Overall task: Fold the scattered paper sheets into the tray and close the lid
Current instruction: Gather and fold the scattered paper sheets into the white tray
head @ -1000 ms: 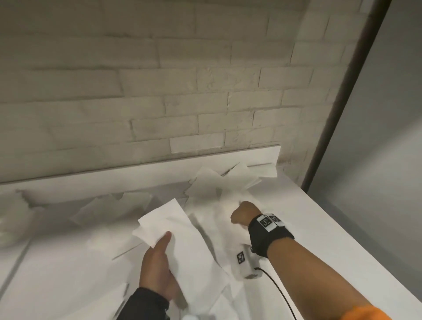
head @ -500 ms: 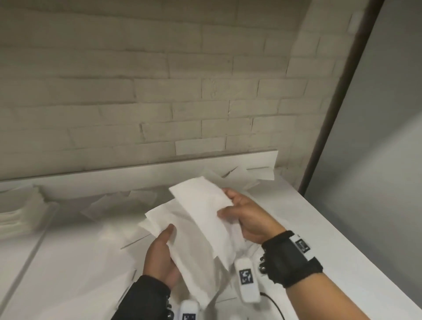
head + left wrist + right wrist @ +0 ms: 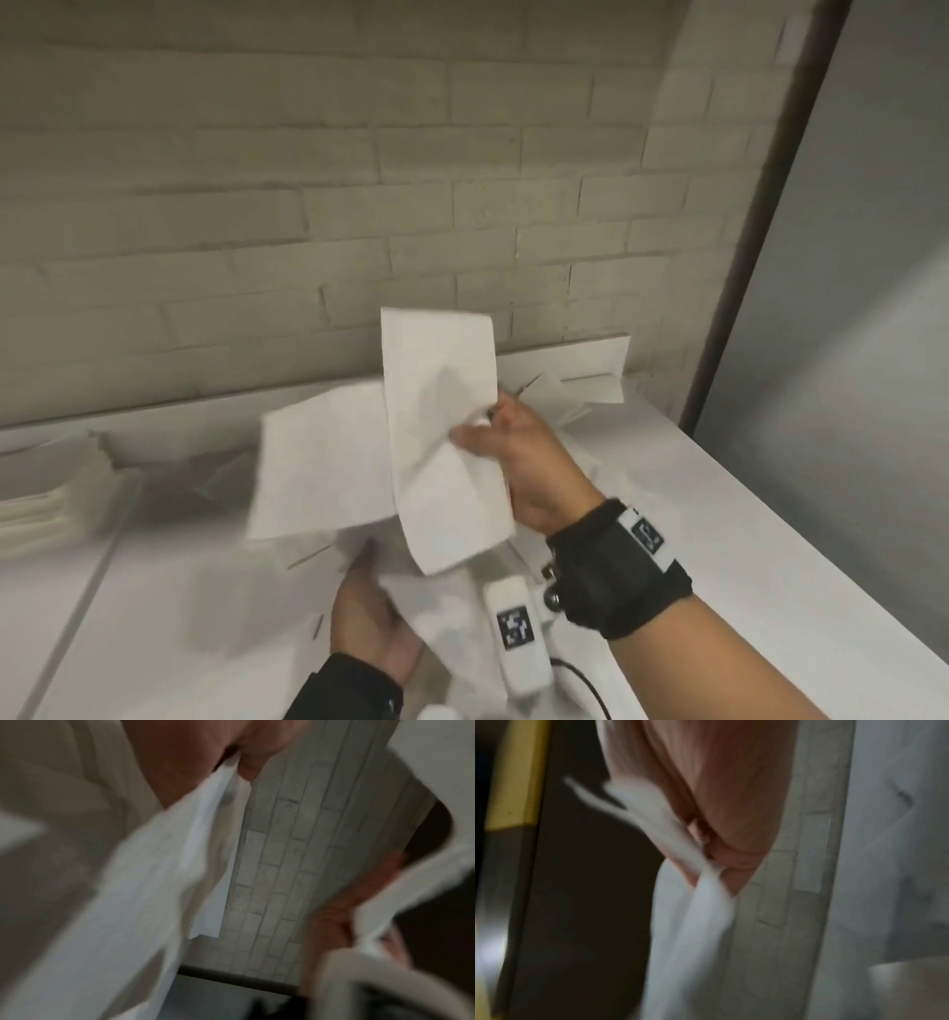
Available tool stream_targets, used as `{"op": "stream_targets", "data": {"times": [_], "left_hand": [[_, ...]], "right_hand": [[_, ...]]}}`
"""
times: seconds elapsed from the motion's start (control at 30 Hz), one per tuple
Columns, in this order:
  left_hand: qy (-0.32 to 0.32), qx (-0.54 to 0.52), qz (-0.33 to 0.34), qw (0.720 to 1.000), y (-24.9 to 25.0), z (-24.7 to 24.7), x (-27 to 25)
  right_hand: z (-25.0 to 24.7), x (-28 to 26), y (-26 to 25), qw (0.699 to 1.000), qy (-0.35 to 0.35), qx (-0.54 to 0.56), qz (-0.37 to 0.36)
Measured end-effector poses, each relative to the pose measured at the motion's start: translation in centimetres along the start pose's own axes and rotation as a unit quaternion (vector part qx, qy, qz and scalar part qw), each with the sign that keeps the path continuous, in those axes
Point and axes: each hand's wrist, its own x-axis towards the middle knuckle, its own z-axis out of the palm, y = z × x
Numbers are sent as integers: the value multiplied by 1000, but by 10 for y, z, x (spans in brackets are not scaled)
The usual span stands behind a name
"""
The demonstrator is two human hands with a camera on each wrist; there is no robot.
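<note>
Head view shows the right hand (image 3: 518,462) pinching one paper sheet (image 3: 441,421) and the left hand (image 3: 369,627) another (image 3: 318,462); thin pinches could slip.

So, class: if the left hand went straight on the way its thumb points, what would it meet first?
Probably the paper sheet that the left hand itself grips, hanging blurred just beyond the thumb. Behind that stands the brick wall, though depth is unclear.
</note>
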Motion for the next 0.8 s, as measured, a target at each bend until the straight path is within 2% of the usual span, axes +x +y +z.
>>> {"op": "stream_targets", "data": {"times": [0.1, 0.13, 0.2, 0.23, 0.33, 0.47, 0.57, 0.63, 0.73, 0.8], "left_hand": [[-56, -29, 94, 994, 5, 4, -6], [-50, -25, 125, 991, 5, -1, -4], [6, -30, 157, 987, 5, -8, 2], [27, -35, 163, 986, 2, -10, 4], [59, -47, 128, 989, -9, -14, 5], [96, -63, 133, 984, -20, -8, 2], [128, -30, 81, 988, -18, -10, 5], [172, -5, 76, 982, -15, -18, 13], [224, 27, 91, 970, -4, -23, 29], [203, 98, 114, 968, 2, -16, 22]], "right_hand": [[-15, -19, 37, 992, 65, -104, 41], [-20, -25, 49, 989, 75, -114, 55], [-29, -35, 66, 985, 101, -108, 85], [-33, -37, 73, 982, 124, -103, 98], [-39, -44, 85, 968, 190, -117, 115], [-41, -55, 96, 957, 238, -104, 130], [-41, -65, 102, 955, 209, -142, 154], [-43, -67, 94, 959, 171, -157, 162], [-52, -64, 64, 966, 139, -179, 122], [-57, -56, 43, 979, 115, -146, 86]]}}
